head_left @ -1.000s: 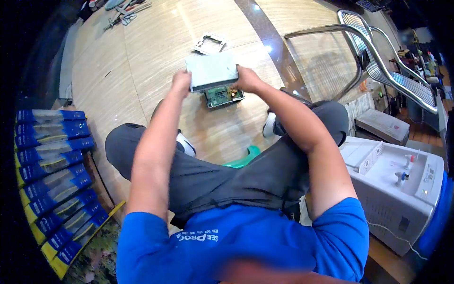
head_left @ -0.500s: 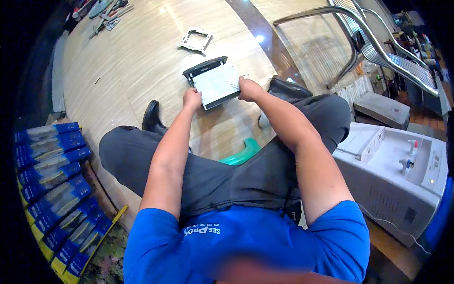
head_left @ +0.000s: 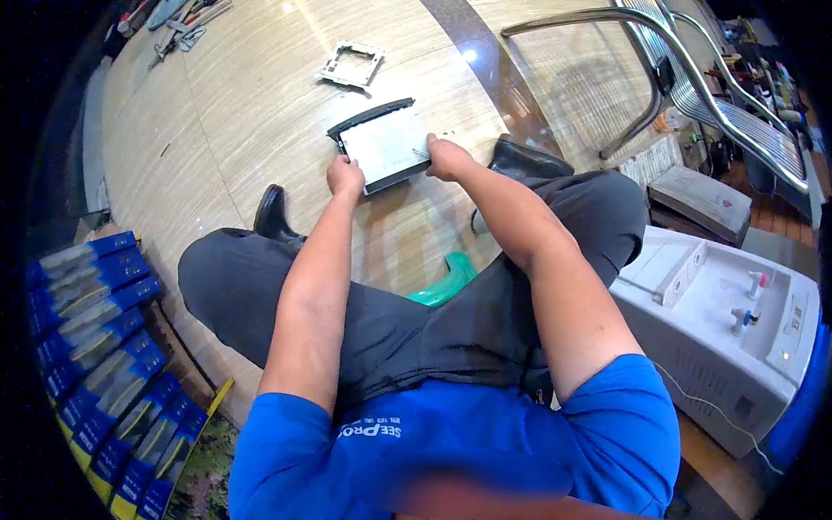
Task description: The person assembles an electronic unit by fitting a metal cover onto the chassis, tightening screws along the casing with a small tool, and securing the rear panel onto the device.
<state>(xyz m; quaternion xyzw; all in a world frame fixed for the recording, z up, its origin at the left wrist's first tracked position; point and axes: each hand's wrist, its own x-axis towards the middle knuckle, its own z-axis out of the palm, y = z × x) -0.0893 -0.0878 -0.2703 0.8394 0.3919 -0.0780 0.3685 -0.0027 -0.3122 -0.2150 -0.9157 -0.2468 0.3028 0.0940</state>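
A flat metal box with a pale top and a curved black front panel [head_left: 386, 154], resembling a car stereo, is between my hands above or on the tiled floor. My left hand [head_left: 346, 176] grips its near left side, fingers closed on the edge. At the right side, my right hand [head_left: 449, 159] is closed on the box's edge, a thin metal piece [head_left: 420, 153] sticking out from its fingers over the top. What that piece is cannot be made out. Beyond the box, a white rectangular frame [head_left: 351, 84] lies on the floor.
A curved green object [head_left: 445, 282] lies between my legs. On the right stand a metal-framed chair [head_left: 656, 78] and a white water dispenser [head_left: 693, 312]. Blue-and-yellow packets [head_left: 104, 347] line the left. Several hand tools [head_left: 182, 33] lie at the far left.
The box has tilted a little, so its front panel looks flatter and the gap behind it shows less. Both hands have kept their hold. The view has shifted slightly.
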